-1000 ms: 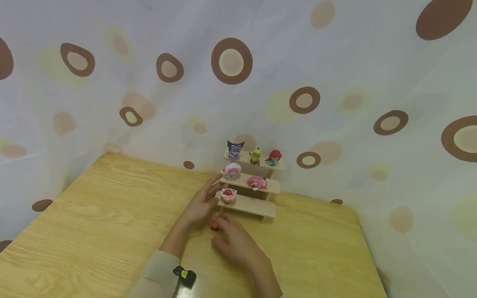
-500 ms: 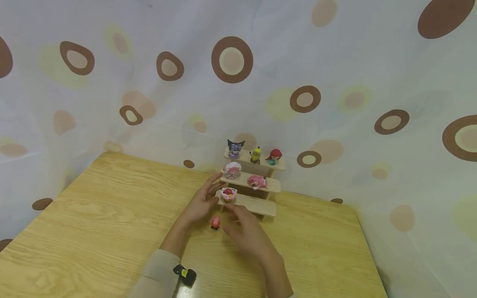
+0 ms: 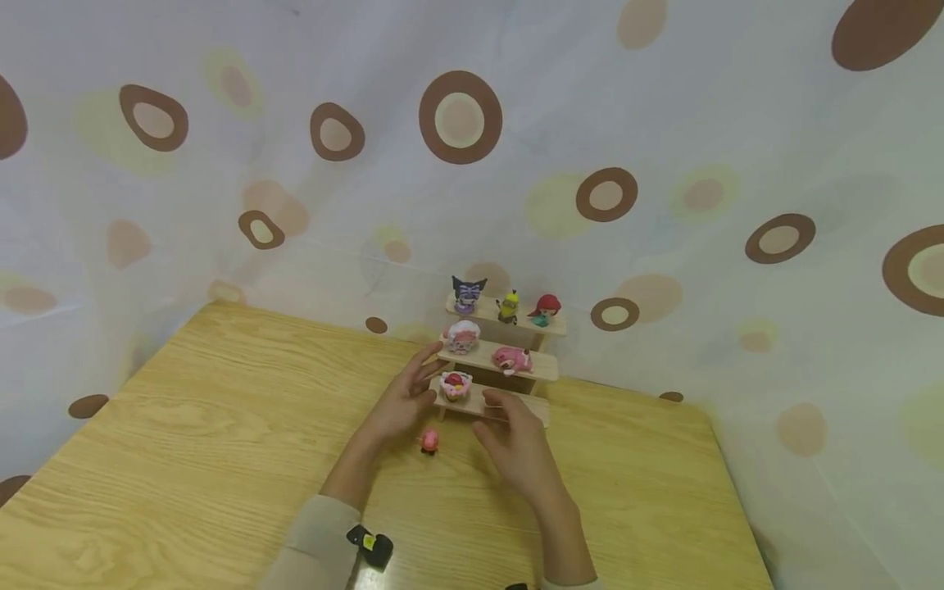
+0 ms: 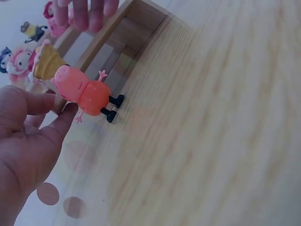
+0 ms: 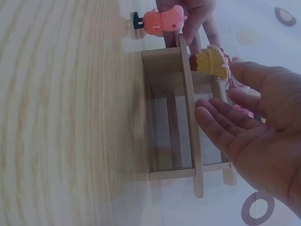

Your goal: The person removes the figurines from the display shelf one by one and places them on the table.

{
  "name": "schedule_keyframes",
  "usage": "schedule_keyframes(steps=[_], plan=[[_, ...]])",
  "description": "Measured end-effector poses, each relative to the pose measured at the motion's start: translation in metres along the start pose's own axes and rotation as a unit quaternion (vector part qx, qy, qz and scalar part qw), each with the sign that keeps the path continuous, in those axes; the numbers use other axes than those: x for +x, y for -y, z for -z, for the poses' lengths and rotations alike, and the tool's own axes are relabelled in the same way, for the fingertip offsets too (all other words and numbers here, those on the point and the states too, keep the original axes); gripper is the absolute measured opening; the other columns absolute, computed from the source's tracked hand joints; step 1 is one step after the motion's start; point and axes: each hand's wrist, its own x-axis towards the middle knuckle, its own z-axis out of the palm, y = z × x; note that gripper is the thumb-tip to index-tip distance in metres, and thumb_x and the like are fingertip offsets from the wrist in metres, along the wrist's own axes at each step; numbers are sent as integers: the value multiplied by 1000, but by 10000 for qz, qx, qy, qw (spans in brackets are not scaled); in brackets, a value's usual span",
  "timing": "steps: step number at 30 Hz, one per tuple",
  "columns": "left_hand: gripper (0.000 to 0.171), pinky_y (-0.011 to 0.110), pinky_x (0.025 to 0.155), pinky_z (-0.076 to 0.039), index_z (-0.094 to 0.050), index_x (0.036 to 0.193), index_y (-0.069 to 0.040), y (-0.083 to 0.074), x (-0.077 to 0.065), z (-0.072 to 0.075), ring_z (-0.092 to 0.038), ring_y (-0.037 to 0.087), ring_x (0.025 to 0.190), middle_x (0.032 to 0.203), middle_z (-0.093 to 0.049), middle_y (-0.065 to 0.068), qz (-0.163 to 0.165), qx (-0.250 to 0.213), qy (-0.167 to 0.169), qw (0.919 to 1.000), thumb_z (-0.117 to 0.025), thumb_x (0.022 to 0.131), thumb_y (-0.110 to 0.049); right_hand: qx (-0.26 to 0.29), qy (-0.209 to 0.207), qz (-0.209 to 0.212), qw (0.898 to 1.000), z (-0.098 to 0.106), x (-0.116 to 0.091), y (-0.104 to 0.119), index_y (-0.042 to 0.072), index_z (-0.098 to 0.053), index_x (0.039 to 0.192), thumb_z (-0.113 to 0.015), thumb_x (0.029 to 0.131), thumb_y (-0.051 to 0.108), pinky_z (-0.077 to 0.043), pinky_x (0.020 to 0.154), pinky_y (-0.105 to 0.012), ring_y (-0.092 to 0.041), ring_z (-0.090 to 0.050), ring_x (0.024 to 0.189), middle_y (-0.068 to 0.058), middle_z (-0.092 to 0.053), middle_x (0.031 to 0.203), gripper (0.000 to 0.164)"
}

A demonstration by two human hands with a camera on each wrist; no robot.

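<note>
My left hand (image 3: 398,406) grips the left end of a three-tier wooden display stand (image 3: 483,353), its thumb and a finger around the lowest tier's end. My right hand (image 3: 519,447) is held before the lowest tier, fingers relaxed and holding nothing; whether its fingertips touch the tier, I cannot tell. A pink pig figurine (image 4: 94,96) in a red-orange outfit with black shoes stands on the table in front of the stand's left end. On the lowest tier's left sits an ice-cream-cone figurine (image 5: 211,62) with a pink and white top.
The middle tier carries a white-and-pink figurine (image 3: 463,338) and a pink lying figurine (image 3: 512,359). Along the top tier stand a purple-black figurine (image 3: 468,295), a yellow figurine (image 3: 508,307) and a red-haired figurine (image 3: 546,310). A spotted cloth (image 3: 369,213) hangs behind the wooden table (image 3: 221,459).
My right hand has moved away from the pig figurine, rightward and slightly up, to the lowest tier, leaving the figurine in full view. The left hand keeps its grip on the stand.
</note>
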Motion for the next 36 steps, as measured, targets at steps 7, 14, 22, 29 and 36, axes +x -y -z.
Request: schedule_keyframes(steps=[7, 14, 22, 29, 36], plan=[[79, 59, 129, -15, -25, 168, -19, 0, 0, -1, -32, 40, 156, 163, -43, 22, -54, -143, 23, 9999, -45, 100, 17, 485, -63, -76, 9988, -5, 3, 0, 0, -54, 147, -72, 102, 22, -56, 106, -40, -36, -65, 127, -20, -63, 140, 53], [81, 56, 130, -15, -25, 169, -23, 3, 2, -3, -32, 36, 157, 164, -44, 19, 20, -176, 7, 9998, -46, 101, 15, 577, -128, -152, 9981, -11, 10, 1, -1, -54, 147, -73, 101, 17, -53, 110, -42, -38, -60, 134, -20, -61, 145, 53], [81, 58, 130, -15, -25, 169, -20, 3, -1, -1, -33, 37, 156, 164, -43, 20, -47, -130, -3, 9999, -45, 100, 17, 770, -206, -163, 9967, -25, 23, 3, -3, -49, 151, -72, 101, 13, -51, 111, -46, -40, -58, 137, -23, -57, 150, 57], [80, 60, 129, -16, -25, 169, -19, 11, -3, -1, -33, 37, 156, 165, -41, 22, -72, -90, 71, 9999, -46, 100, 16, 797, -254, -254, 9962, -38, 36, 0, -2, -51, 149, -71, 102, 16, -54, 108, -42, -35, -64, 130, -21, -60, 146, 54], [81, 59, 125, -28, -27, 168, -31, 9, -2, 1, -32, 37, 156, 168, -39, 13, 183, -216, 67, 9996, -45, 103, 13, 806, -142, -355, 9960, -40, 47, 0, 5, -57, 147, -72, 102, 21, -55, 106, -38, -28, -67, 127, -14, -64, 144, 50]])
